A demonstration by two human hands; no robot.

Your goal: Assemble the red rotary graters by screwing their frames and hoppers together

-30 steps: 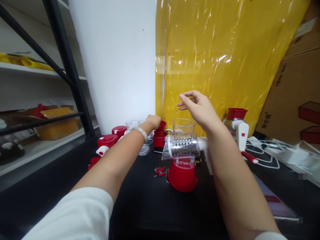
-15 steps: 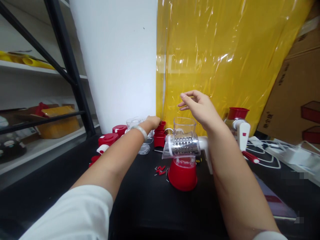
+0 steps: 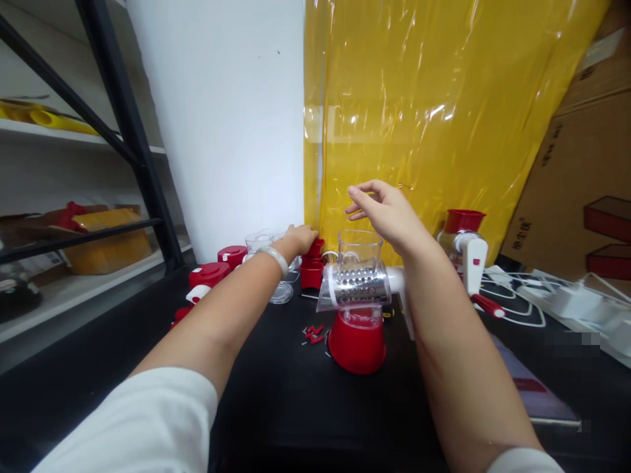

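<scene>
My left hand (image 3: 300, 238) reaches to the back of the table, its fingers curled over the top of a red food pusher (image 3: 315, 247); the fingertips are partly hidden. Another red plastic piece (image 3: 311, 272) stands just below it. In front of me is a rotary drum grater with a red base (image 3: 357, 345), a perforated metal drum (image 3: 362, 288) and a clear hopper (image 3: 359, 246). Above and behind that hopper hovers my right hand (image 3: 382, 209), empty, fingers loosely bent and apart. The right forearm hides part of the grater's white crank (image 3: 407, 309).
Small red-handled pieces (image 3: 313, 335) lie left of the base. Red bases (image 3: 210, 274) and clear parts (image 3: 259, 240) stand at the left. A second grater (image 3: 466, 243), white cables (image 3: 517, 309) and a flat package (image 3: 537, 387) are at the right. A black-framed shelf (image 3: 142, 157) borders the left.
The view has shifted slightly to the right. My left fingers extend a little farther over the red food pusher. My right hand stays raised near the hopper.
</scene>
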